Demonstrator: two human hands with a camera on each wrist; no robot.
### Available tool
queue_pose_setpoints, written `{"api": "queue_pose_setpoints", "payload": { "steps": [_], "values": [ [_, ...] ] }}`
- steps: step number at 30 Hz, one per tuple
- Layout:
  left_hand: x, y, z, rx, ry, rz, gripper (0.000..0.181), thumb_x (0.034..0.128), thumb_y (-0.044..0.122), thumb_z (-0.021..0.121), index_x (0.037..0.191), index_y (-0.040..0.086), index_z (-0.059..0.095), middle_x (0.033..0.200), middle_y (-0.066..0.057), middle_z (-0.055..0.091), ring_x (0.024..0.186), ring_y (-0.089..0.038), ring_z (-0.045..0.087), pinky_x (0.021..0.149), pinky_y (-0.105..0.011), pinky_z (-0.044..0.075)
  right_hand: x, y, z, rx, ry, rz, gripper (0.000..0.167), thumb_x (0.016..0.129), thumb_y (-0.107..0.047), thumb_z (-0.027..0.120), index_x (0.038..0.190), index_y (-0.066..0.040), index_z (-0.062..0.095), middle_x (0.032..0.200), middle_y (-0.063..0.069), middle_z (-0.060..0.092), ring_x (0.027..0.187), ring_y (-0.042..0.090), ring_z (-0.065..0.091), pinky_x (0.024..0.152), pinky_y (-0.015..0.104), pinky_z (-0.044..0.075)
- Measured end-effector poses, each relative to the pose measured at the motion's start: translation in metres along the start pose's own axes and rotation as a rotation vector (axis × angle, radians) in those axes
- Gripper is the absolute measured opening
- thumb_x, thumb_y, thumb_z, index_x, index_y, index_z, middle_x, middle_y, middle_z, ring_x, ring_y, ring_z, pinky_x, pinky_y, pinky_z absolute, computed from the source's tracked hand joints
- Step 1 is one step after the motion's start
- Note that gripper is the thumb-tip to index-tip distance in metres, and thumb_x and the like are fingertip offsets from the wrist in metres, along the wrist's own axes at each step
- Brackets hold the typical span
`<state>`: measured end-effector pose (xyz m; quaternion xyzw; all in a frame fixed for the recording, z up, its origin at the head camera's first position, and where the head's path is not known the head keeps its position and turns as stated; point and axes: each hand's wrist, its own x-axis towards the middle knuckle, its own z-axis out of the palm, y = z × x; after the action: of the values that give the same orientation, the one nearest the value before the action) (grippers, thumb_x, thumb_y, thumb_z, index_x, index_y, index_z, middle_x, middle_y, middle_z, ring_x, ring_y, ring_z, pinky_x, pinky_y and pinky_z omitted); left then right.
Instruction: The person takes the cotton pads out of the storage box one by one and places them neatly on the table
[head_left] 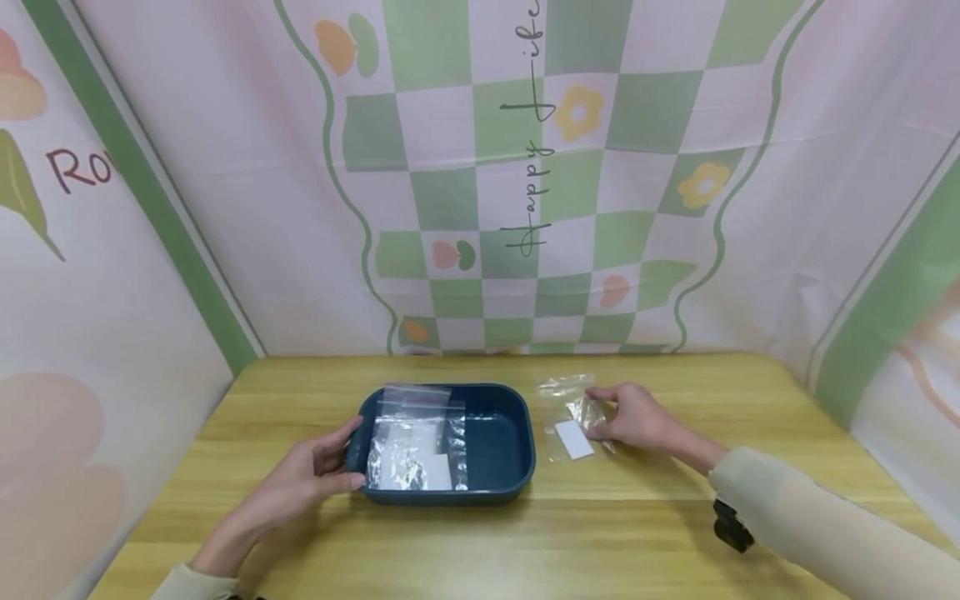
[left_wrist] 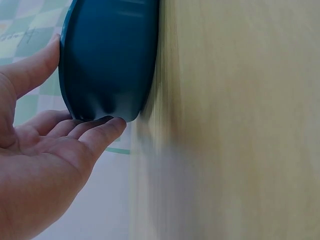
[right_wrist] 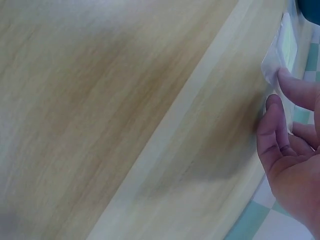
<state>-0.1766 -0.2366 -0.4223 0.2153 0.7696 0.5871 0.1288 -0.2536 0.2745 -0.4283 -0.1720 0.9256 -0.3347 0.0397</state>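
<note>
A dark blue plastic bin (head_left: 497, 446) stands on the table. My left hand (head_left: 300, 477) grips its left end; in the left wrist view the fingers (left_wrist: 102, 134) curl against the outer wall and the thumb reaches the rim. Clear zip bags (head_left: 412, 446) with white pieces inside lie in the bin's left part, overlapping. To the right of the bin, my right hand (head_left: 636, 417) pinches the right edge of another clear zip bag (head_left: 564, 390). A small white rectangular piece (head_left: 574, 439) shows in that bag. In the right wrist view the bag (right_wrist: 272, 65) appears only partly, at the thumb.
The wooden table (head_left: 450, 550) has a rounded far right corner. Behind it hangs a printed curtain (head_left: 525, 192) with green checks, and more cloth hangs at both sides. A small black device (head_left: 731, 527) sits under the right wrist.
</note>
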Motion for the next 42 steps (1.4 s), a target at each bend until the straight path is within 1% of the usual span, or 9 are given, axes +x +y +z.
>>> {"api": "queue_pose_setpoints", "payload": {
  "steps": [3,7,11,14,18,21,24,28,42],
  "values": [
    [0.0,0.0,0.0,-0.002,-0.002,0.005,0.086,0.0972,0.005,0.075,0.161,-0.012,0.019,0.16,-0.038,0.027,0.144,-0.054,0.037,0.113,-0.034,0.041,-0.002,-0.001,-0.001,-0.042,0.003,-0.012,0.078,0.079,-0.019,0.092,0.139,0.017,0.056,0.143,0.035,0.055,0.048,0.009,0.038,0.087,0.046,0.058],
    [0.0,0.0,0.0,-0.001,0.001,0.011,0.085,0.0974,0.004,0.074,0.16,-0.013,0.02,0.16,-0.039,0.026,0.143,-0.055,0.037,0.113,-0.037,0.041,-0.004,0.0,-0.002,-0.077,0.015,-0.024,0.079,0.079,-0.023,0.093,0.138,0.016,0.058,0.141,0.035,0.056,0.063,0.023,0.059,0.099,0.059,0.053],
    [0.0,0.0,0.001,-0.001,0.002,0.015,0.084,0.0972,0.003,0.074,0.16,-0.013,0.02,0.16,-0.039,0.026,0.143,-0.055,0.037,0.113,-0.038,0.041,-0.005,0.002,-0.006,-0.083,0.018,-0.029,0.076,0.08,-0.024,0.093,0.137,0.014,0.06,0.14,0.035,0.057,0.063,0.023,0.057,0.106,0.064,0.048],
    [0.0,0.0,0.001,0.002,0.004,0.012,0.085,0.0972,0.003,0.074,0.16,-0.013,0.02,0.16,-0.038,0.026,0.143,-0.055,0.037,0.113,-0.038,0.041,-0.007,0.002,-0.009,-0.058,0.01,-0.02,0.074,0.081,-0.022,0.092,0.137,0.013,0.061,0.14,0.036,0.057,0.048,0.01,0.035,0.085,0.044,0.061],
    [0.0,0.001,0.001,0.003,0.008,0.007,0.085,0.0972,0.004,0.074,0.161,-0.012,0.02,0.16,-0.038,0.027,0.143,-0.054,0.038,0.114,-0.038,0.041,-0.01,-0.007,-0.013,-0.047,0.005,-0.04,0.065,0.081,-0.018,0.091,0.133,0.011,0.065,0.134,0.035,0.062,0.046,0.01,0.043,0.05,0.03,0.051],
    [0.0,0.001,0.001,0.001,0.008,0.007,0.085,0.0971,0.006,0.075,0.161,-0.012,0.021,0.16,-0.038,0.027,0.143,-0.054,0.038,0.114,-0.039,0.041,-0.012,-0.023,-0.015,-0.07,0.016,-0.085,0.054,0.083,-0.014,0.089,0.127,0.01,0.07,0.124,0.029,0.071,0.067,0.022,0.067,0.066,0.043,0.062],
    [0.0,0.001,0.001,0.004,0.005,0.012,0.085,0.0973,0.006,0.075,0.161,-0.011,0.02,0.16,-0.037,0.027,0.143,-0.054,0.038,0.114,-0.039,0.04,-0.013,-0.044,-0.016,-0.081,0.033,-0.113,0.047,0.085,-0.014,0.088,0.123,0.008,0.073,0.113,0.021,0.076,0.081,0.025,0.071,0.076,0.044,0.062],
    [0.001,0.0,0.001,0.012,0.002,0.012,0.085,0.0974,0.006,0.075,0.161,-0.011,0.021,0.16,-0.037,0.028,0.143,-0.054,0.038,0.113,-0.037,0.041,-0.012,-0.07,-0.017,-0.054,0.052,-0.114,0.045,0.085,-0.016,0.088,0.123,0.005,0.075,0.104,0.013,0.079,0.063,0.013,0.058,0.057,0.029,0.051],
    [0.001,0.0,-0.001,0.002,-0.004,0.0,0.086,0.0973,0.007,0.075,0.161,-0.012,0.02,0.16,-0.038,0.027,0.143,-0.054,0.038,0.112,-0.037,0.042,0.013,-0.146,0.01,0.05,0.051,-0.174,0.036,0.088,-0.014,0.087,0.12,-0.002,0.078,0.098,0.006,0.078,0.075,0.016,0.067,0.059,0.028,0.055]
  ]
}}
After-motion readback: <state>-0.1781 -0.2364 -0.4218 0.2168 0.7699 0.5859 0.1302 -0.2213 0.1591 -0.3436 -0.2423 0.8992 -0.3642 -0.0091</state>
